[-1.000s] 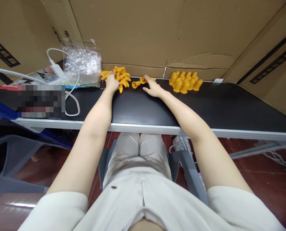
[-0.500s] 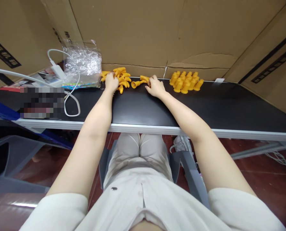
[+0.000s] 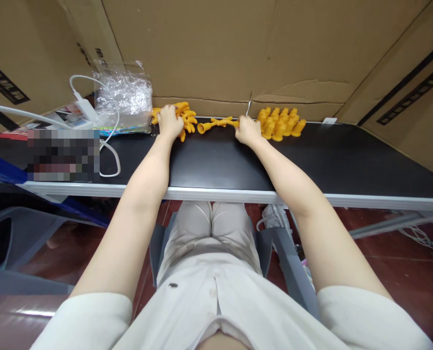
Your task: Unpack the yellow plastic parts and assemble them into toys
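My left hand rests with curled fingers on a pile of orange-yellow plastic pieces shaped like small bananas or fingers. Its fingertips are hidden, so what it grips does not show. My right hand is closed around an orange-yellow plastic piece, whose end sticks out on the left. Between the hands lies a piece with a flared, hollow end, touching or close to other thin orange-yellow parts. Just right of my right hand, several orange-yellow flared-base cones stand upright in a cluster.
A clear plastic bag leans at the back left, near a white cable and a pixelated patch. Cardboard walls enclose the black tabletop, which has a pale front edge. A small white tab lies at the back right.
My right hand has moved right, towards the standing cones, uncovering more of the thin parts between the hands. My left hand stays at the pile, only slightly shifted.
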The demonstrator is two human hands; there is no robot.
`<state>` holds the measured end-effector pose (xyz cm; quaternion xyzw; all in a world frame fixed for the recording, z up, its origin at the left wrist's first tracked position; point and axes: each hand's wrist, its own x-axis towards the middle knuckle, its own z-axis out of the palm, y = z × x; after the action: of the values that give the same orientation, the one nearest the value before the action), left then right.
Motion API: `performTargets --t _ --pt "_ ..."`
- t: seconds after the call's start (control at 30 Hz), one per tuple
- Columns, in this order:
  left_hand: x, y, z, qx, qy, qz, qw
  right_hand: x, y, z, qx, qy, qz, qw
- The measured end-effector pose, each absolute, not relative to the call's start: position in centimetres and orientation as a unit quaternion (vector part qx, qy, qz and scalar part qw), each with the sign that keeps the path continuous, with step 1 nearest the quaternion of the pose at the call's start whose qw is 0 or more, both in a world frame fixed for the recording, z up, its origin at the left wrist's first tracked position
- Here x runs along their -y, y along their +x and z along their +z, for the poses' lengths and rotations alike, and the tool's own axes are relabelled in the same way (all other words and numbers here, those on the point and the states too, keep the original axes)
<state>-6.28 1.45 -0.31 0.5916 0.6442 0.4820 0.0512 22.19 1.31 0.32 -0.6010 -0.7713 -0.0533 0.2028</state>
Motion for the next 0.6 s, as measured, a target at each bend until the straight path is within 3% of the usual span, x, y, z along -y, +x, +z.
performTargets --t 0.3,0.6 --pt "1.7 -1.8 1.8 -0.464 0.770 0.430 0.078 2.2 21.6 3.4 0.833 -0.496 -0.119 0.214" --pt "3.1 -0.1 2.6 -0.507 0.727 0.460 0.060 4.0 20.1 4.1 0.859 -0.459 -0.123 0.192"
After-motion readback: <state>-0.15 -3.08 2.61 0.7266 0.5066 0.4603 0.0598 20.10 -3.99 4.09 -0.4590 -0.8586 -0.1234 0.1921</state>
